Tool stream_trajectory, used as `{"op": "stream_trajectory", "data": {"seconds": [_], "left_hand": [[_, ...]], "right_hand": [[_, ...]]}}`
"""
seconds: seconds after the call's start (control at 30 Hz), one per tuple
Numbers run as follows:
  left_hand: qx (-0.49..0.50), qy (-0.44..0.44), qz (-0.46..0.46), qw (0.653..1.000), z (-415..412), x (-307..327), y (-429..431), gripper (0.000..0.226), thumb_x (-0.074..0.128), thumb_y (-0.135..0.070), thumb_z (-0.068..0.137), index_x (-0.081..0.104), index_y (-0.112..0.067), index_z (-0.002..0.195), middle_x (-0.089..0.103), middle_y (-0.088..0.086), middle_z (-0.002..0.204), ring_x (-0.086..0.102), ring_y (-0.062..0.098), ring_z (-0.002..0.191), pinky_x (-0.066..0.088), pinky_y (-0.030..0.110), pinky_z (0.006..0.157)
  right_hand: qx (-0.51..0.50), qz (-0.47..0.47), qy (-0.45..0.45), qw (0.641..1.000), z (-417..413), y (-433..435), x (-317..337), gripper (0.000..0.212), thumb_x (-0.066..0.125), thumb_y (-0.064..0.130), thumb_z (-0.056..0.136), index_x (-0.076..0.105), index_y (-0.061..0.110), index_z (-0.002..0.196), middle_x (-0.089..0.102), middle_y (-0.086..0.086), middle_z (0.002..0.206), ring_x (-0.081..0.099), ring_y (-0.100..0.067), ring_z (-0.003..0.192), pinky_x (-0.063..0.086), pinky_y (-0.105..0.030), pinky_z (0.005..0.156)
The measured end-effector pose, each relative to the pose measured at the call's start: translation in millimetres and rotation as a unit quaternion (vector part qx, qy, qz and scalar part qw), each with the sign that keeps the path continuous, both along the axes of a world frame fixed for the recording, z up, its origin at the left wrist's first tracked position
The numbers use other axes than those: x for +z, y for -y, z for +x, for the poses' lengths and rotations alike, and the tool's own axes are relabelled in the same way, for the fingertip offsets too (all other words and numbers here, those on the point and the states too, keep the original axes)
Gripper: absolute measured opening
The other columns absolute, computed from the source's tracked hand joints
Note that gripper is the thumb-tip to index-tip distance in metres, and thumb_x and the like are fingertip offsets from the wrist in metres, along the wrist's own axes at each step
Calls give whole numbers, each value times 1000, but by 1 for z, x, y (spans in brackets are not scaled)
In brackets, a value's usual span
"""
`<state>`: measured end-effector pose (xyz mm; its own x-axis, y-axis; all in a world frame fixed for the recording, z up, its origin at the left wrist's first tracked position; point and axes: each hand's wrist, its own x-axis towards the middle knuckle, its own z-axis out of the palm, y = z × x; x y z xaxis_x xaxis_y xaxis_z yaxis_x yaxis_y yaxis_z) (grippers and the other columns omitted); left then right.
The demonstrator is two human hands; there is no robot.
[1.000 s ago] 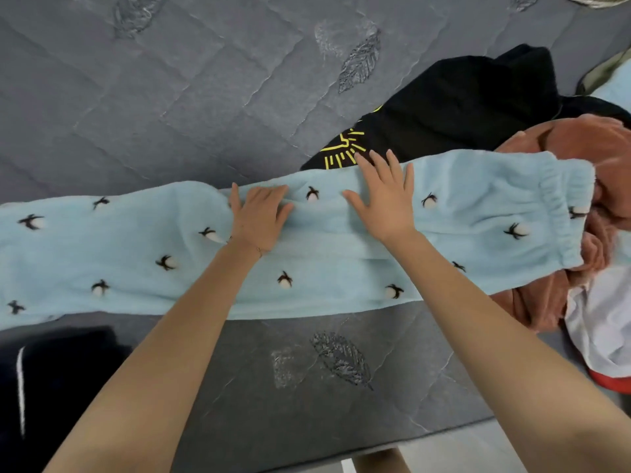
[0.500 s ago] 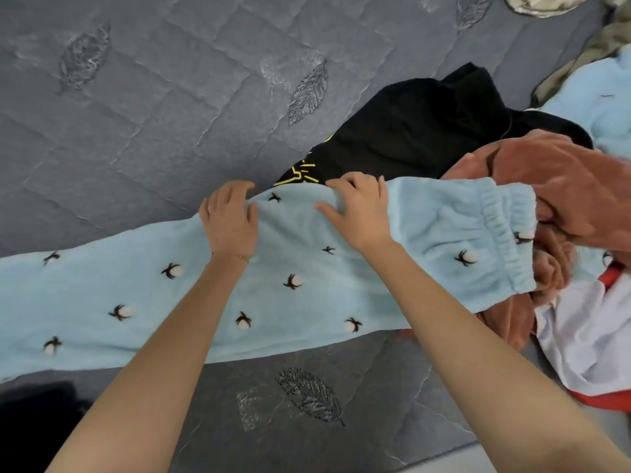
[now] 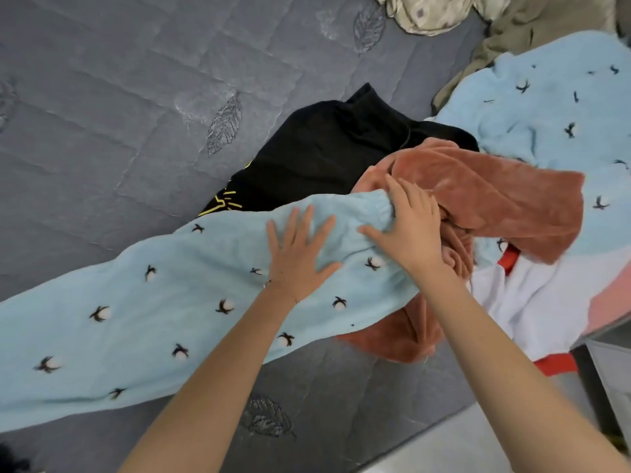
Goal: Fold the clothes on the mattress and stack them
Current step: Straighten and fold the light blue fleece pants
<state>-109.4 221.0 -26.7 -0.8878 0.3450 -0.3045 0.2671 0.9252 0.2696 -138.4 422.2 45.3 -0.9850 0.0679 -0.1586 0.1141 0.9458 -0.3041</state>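
Light blue fleece trousers with small black-and-white pompoms lie stretched across the grey quilted mattress, from the lower left up to the clothes pile. My left hand lies flat on them with fingers spread. My right hand presses on the bunched elastic waistband, its fingers reaching onto a rust-brown fleece garment. The waistband end is partly hidden under that hand.
A black garment with yellow print lies behind the trousers. A second light blue fleece piece, a white-and-red garment, an olive one and a beige cloth fill the right side. The mattress edge runs along the lower right.
Both hands slid right along the trousers toward the waistband. My right hand now lies on the waistband, which has bunched up. The view shifted right, showing more of the pile.
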Motion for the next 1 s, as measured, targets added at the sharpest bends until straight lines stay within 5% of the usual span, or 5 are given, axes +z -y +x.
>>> {"op": "stream_trajectory", "data": {"seconds": [0.23,0.37,0.6,0.83,1.0], "left_hand": [[-14,45,-57,997,-11,-10,-7,84,32,-71,89,-14,-38,151,-11,5,162,-7,30,149,-4,63,113],[58,32,106,992,3,13,-1,63,46,-50,96,23,-31,152,17,9,159,12,29,147,7,55,119],[266,233,516,780,30,75,41,12,52,-35,98,60,-37,107,67,-12,100,65,2,94,50,18,84],[374,304,586,651,60,86,146,58,45,-62,86,48,-33,135,60,-1,129,62,15,114,55,28,80],[441,274,569,637,100,83,212,65,62,-57,79,38,-25,131,62,4,124,66,14,105,56,29,78]], "right_hand": [[-36,-79,-3,996,-1,-16,0,39,77,49,73,63,17,92,62,1,92,56,-20,90,43,-43,89],[58,-142,-7,988,2,6,15,22,74,27,84,63,9,81,60,-3,76,57,-21,76,47,-40,79],[2,-204,47,978,22,88,39,28,66,37,89,50,14,85,52,1,85,49,-17,76,42,-35,69],[-74,-294,96,948,49,207,51,28,62,29,94,53,5,104,45,-4,104,47,-11,81,36,-11,66],[-119,-473,219,845,90,283,43,29,53,42,98,45,14,104,52,5,92,55,-8,84,50,-29,81]]}}
